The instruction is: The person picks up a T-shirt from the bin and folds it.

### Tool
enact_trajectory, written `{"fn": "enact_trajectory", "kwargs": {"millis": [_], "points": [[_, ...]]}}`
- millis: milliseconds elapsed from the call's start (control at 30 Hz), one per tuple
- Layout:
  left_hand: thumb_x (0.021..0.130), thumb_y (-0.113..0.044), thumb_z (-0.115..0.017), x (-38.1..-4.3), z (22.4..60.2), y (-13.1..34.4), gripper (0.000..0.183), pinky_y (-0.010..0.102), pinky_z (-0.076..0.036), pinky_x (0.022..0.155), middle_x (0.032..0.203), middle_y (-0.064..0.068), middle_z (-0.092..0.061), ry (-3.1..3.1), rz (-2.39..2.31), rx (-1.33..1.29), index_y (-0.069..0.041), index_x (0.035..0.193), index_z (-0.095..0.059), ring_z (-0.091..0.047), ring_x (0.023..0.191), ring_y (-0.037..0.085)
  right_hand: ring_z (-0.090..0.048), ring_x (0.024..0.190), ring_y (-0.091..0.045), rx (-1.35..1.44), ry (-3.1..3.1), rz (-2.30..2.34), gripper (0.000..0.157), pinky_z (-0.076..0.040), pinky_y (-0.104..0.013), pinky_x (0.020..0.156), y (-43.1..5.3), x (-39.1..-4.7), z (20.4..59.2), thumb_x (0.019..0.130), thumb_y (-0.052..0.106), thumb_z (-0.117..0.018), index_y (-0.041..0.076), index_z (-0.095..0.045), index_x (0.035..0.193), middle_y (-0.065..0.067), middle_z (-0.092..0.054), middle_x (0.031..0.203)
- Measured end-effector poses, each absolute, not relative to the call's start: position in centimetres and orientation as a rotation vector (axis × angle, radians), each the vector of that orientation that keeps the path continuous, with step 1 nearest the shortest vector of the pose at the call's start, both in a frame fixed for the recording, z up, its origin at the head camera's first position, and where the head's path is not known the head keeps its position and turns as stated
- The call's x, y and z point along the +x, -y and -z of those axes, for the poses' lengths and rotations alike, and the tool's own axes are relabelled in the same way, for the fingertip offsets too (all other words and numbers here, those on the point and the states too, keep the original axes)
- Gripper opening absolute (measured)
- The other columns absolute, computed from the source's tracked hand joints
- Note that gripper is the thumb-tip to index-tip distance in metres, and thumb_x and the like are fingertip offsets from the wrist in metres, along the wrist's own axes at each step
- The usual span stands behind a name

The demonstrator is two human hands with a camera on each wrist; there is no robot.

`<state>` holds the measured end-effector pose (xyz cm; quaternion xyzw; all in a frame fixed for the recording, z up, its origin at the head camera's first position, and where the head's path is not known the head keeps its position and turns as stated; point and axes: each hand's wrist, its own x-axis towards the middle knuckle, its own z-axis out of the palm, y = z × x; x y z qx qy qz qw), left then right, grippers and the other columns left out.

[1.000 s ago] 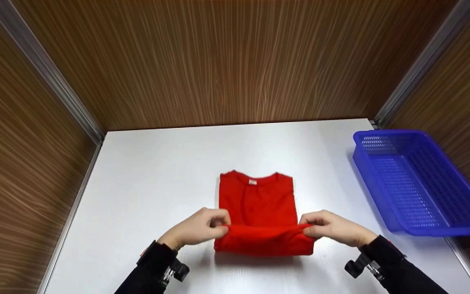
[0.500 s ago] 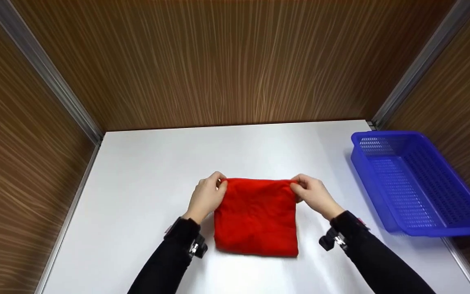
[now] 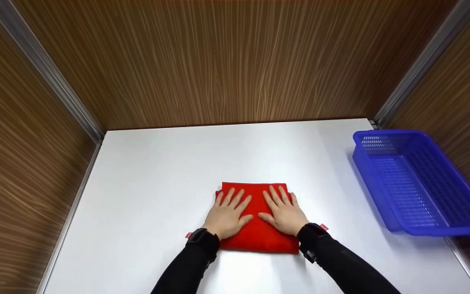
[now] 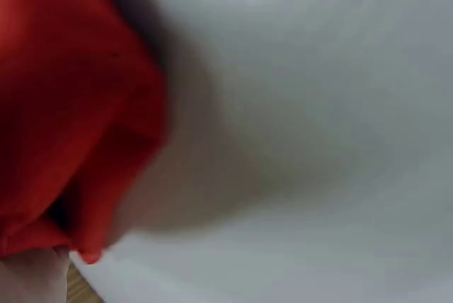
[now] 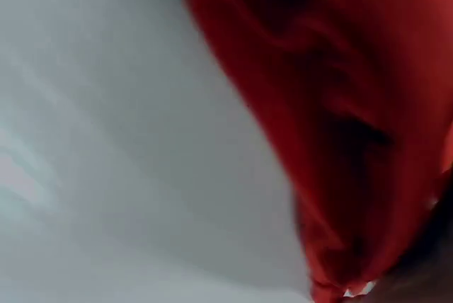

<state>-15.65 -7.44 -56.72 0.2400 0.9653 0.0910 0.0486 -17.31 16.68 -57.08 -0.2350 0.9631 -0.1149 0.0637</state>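
A red shirt [image 3: 255,241], folded into a flat, roughly square bundle, lies near the front middle of the white table. My left hand [image 3: 224,218] lies flat on its left half, fingers spread and pointing away. On the right half rests my right hand [image 3: 285,215], palm down with the fingers also spread. The shirt's collar is hidden under the fold. In the left wrist view the red cloth [image 4: 71,98] fills the left side, with a bit of hand at the bottom corner. Loose-looking folds of the cloth [image 5: 340,133] show blurred in the right wrist view.
A blue plastic basket [image 3: 408,192] with slotted sides stands at the table's right edge. Wood-grain panels [image 3: 239,61] rise behind and on both sides. White tabletop [image 3: 157,171] surrounds the shirt.
Both hands pinched the shirt's bottom edge and carried it away from me, over the collar. They have since let go and now lie flat on the folded shirt.
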Motion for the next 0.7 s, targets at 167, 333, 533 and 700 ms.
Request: {"fn": "enact_trajectory", "kwargs": {"millis": [167,333,533,700], "points": [[0.111,-0.057,-0.032,-14.4,58.8,8.4,0.064,0.056,-0.015,0.131,0.175,0.005,-0.026,-3.02,-0.185,0.784,-0.025,0.167,-0.032,-0.02,0.163,0.029,-0.02,0.158,-0.051,-0.731,-2.924,0.31,0.077,-0.014,-0.076,0.122,-16.7,-15.3,57.5,0.107,0.055,-0.05,0.004,-0.036,0.163,-0.024,-0.029,0.17],[0.112,-0.055,-0.027,-12.2,59.5,9.1,0.063,0.054,-0.017,0.131,0.175,0.004,-0.026,-3.003,-0.204,0.919,-0.024,0.166,-0.034,-0.021,0.163,0.029,-0.017,0.159,-0.051,-0.922,-2.875,0.254,0.081,-0.01,-0.079,0.12,-18.0,-12.2,58.4,0.106,0.062,-0.046,0.009,-0.033,0.165,-0.021,-0.026,0.172],[0.112,-0.058,-0.026,-11.2,59.7,9.4,0.065,0.056,-0.019,0.13,0.175,0.006,-0.027,-2.983,-0.351,0.852,-0.024,0.166,-0.035,-0.023,0.162,0.034,-0.021,0.16,-0.046,-0.993,-2.911,0.186,0.08,-0.015,-0.079,0.12,-19.0,-11.8,59.7,0.105,0.068,-0.041,0.017,-0.034,0.166,-0.015,-0.027,0.173],[0.11,-0.055,-0.04,-13.9,56.2,11.7,0.064,0.065,-0.014,0.128,0.173,0.011,-0.031,-2.992,-0.462,0.683,-0.02,0.163,-0.041,-0.021,0.161,0.041,-0.022,0.156,-0.056,-0.838,-2.875,0.254,0.073,-0.015,-0.083,0.117,-20.7,-15.2,56.2,0.106,0.059,-0.049,0.016,-0.038,0.164,-0.022,-0.032,0.169]]}}
